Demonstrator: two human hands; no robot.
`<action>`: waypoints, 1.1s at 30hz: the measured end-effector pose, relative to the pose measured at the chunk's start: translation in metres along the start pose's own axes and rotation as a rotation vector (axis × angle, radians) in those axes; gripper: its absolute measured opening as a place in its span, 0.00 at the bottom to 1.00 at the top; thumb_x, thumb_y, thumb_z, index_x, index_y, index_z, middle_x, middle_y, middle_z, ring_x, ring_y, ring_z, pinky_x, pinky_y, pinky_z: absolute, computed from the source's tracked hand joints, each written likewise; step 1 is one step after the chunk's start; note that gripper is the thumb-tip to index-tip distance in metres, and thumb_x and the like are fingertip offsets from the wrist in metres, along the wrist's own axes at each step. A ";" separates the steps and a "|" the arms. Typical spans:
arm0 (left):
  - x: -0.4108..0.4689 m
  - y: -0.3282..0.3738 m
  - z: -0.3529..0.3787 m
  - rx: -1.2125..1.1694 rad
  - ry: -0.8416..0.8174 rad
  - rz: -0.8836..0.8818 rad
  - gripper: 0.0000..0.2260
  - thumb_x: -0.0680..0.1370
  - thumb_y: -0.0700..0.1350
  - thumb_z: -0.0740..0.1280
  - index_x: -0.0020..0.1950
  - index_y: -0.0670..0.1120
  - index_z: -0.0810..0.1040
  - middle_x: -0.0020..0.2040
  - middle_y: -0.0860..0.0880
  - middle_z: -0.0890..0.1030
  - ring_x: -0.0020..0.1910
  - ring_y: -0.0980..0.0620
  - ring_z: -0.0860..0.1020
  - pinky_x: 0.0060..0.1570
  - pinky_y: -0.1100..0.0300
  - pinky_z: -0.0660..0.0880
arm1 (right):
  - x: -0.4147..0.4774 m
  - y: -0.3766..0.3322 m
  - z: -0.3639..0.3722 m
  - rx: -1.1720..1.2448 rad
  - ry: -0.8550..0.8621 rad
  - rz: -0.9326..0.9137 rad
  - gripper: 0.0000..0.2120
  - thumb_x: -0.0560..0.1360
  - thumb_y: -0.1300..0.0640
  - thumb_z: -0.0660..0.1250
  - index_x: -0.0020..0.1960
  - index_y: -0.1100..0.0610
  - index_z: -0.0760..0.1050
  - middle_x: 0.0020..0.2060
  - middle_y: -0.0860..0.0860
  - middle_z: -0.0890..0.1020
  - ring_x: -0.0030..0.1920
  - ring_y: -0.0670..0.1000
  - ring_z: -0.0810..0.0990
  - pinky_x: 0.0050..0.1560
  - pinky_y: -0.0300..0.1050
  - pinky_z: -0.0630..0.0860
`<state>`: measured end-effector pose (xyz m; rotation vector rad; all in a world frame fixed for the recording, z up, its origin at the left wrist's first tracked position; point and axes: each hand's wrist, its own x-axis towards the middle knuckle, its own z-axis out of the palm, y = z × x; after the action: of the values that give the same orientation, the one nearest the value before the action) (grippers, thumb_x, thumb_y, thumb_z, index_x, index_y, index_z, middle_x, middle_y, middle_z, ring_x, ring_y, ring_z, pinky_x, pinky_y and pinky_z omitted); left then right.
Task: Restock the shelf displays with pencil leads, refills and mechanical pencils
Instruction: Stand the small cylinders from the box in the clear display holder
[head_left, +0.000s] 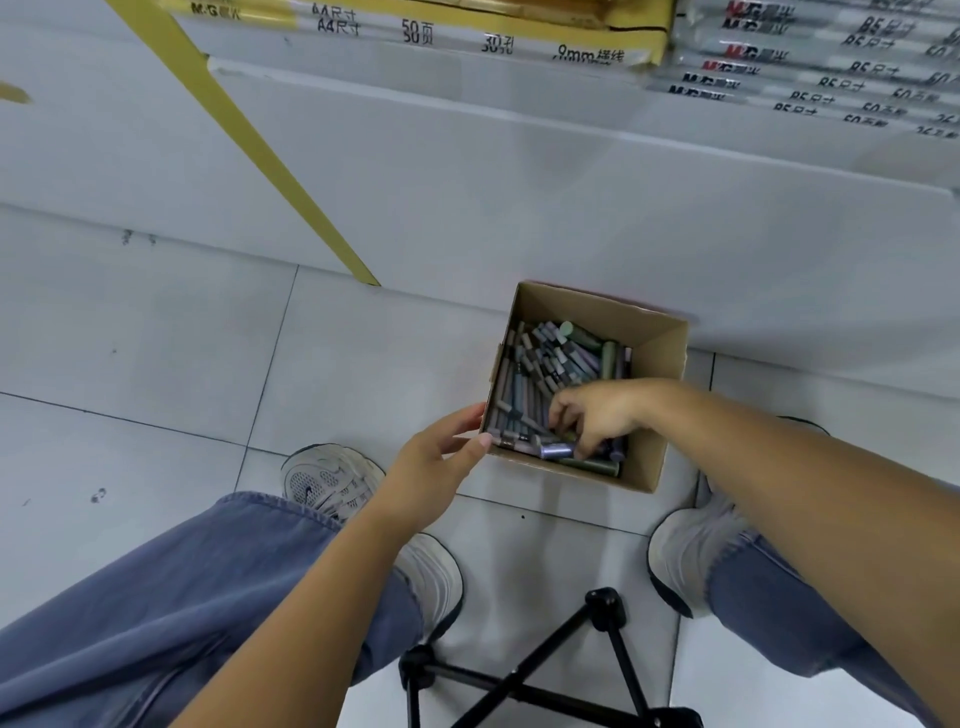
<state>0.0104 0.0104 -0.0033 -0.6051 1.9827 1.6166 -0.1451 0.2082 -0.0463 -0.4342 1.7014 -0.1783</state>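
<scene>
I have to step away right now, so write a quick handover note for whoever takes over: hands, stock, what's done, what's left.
Left hand: open, against the near left corner of the cardboard box on the floor.
Right hand: inside the box, fingers curled among the small tubes; a grip can't be confirmed.
Done: nothing visibly shelved.
Left: lift tubes out and stock the displays; the box is well filled.

I saw loose, faded blue denim jeans (156, 597) on both legs, the hems wide over the shoes. The trainers (322, 483) were pale grey with mesh panels, laces and darker soles. Both forearms (322, 571) were bare to the picture's edge.
</scene>
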 end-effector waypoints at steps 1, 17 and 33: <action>0.000 0.001 0.000 -0.002 -0.002 0.000 0.15 0.82 0.51 0.64 0.64 0.70 0.74 0.61 0.67 0.80 0.60 0.66 0.77 0.65 0.48 0.75 | 0.000 0.000 0.000 0.006 -0.021 0.000 0.31 0.69 0.64 0.75 0.68 0.52 0.67 0.66 0.53 0.74 0.61 0.53 0.75 0.61 0.48 0.74; 0.001 0.002 0.001 -0.016 0.012 -0.003 0.14 0.82 0.49 0.64 0.63 0.67 0.74 0.59 0.66 0.80 0.57 0.69 0.77 0.64 0.50 0.76 | -0.005 -0.002 0.004 -0.167 -0.081 0.011 0.35 0.71 0.57 0.74 0.74 0.50 0.63 0.70 0.51 0.68 0.66 0.55 0.69 0.59 0.45 0.69; 0.002 -0.001 0.004 -0.018 0.017 -0.007 0.14 0.83 0.49 0.64 0.63 0.66 0.75 0.56 0.67 0.82 0.57 0.68 0.78 0.62 0.54 0.77 | -0.014 0.003 0.006 0.042 -0.031 -0.079 0.15 0.71 0.59 0.75 0.55 0.51 0.78 0.49 0.53 0.82 0.42 0.52 0.78 0.44 0.47 0.77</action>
<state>0.0096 0.0138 -0.0064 -0.6336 1.9785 1.6320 -0.1384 0.2175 -0.0355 -0.4709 1.6486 -0.2630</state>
